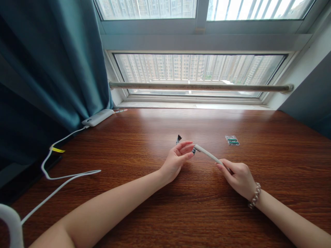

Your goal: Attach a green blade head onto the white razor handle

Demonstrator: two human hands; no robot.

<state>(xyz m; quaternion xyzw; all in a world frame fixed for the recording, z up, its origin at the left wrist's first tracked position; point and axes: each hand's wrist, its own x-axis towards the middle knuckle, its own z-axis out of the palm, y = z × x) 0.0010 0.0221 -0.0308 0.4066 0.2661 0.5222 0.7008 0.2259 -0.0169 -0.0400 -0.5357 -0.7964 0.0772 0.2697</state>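
Note:
My right hand (238, 176) grips the lower end of a slim white razor handle (208, 155) that slants up to the left over the wooden table (165, 213). My left hand (177, 159) pinches the small metal head at the handle's tip (193, 150) between thumb and fingers. A small dark razor head piece (178, 138) lies on the table just beyond my left fingers. A clear pack with green blade cartridges (232, 140) lies farther right.
A white power bank (97, 117) sits at the back left by the teal curtain (49, 69), its white cable (64, 172) trailing along the table's left side. A window with a rail (199, 86) runs along the far edge. A white rounded object (10, 224) shows at bottom left.

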